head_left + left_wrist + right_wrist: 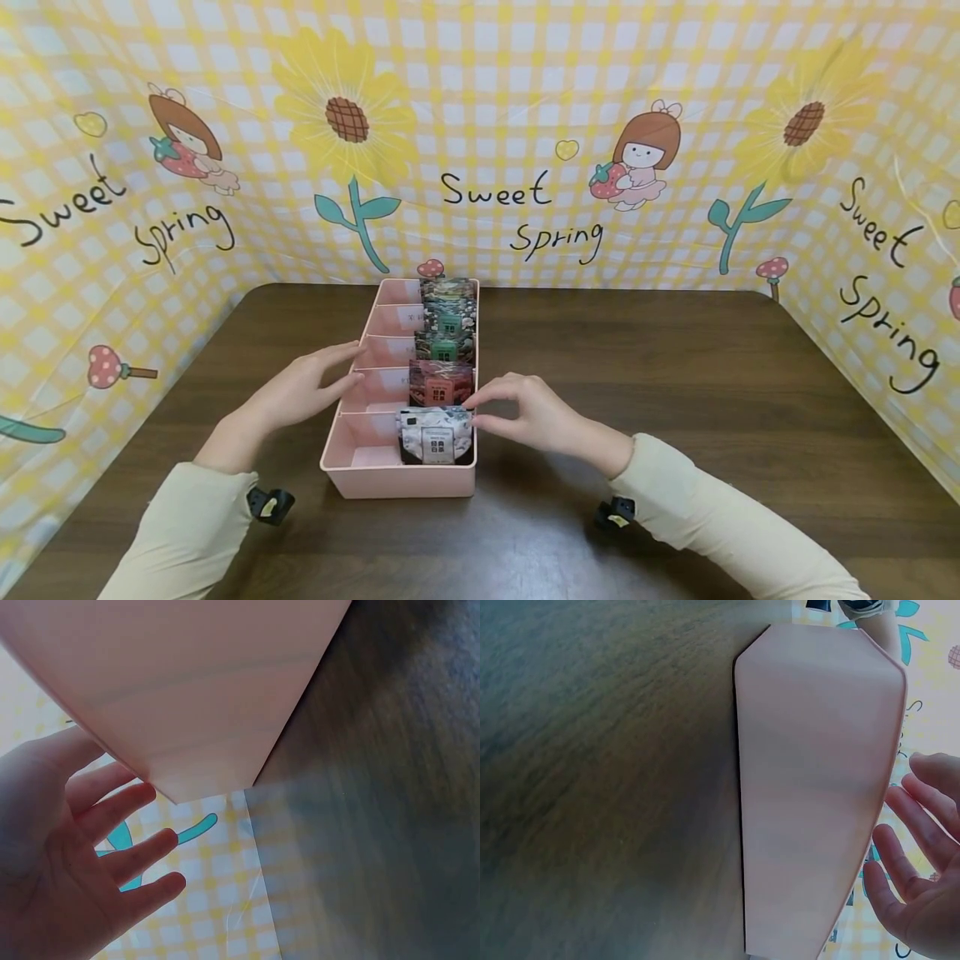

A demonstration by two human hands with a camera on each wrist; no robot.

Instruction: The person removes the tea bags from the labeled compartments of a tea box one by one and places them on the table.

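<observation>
Pink box (397, 482) between left hand (303, 388), at left rim, and right hand (531, 413), beside white sachets (437, 440); both hands loosely spread.

Pink box (401, 482): one, split by four partitions (366, 427) into five compartments (339, 446). Packet groups (437, 440): five, one per compartment; packets within each cannot be counted. Left hand (296, 387), right hand (536, 414): two hands. Sleeves (187, 517): two. Black wrist devices (272, 505): two. Desk (675, 358): one.
</observation>
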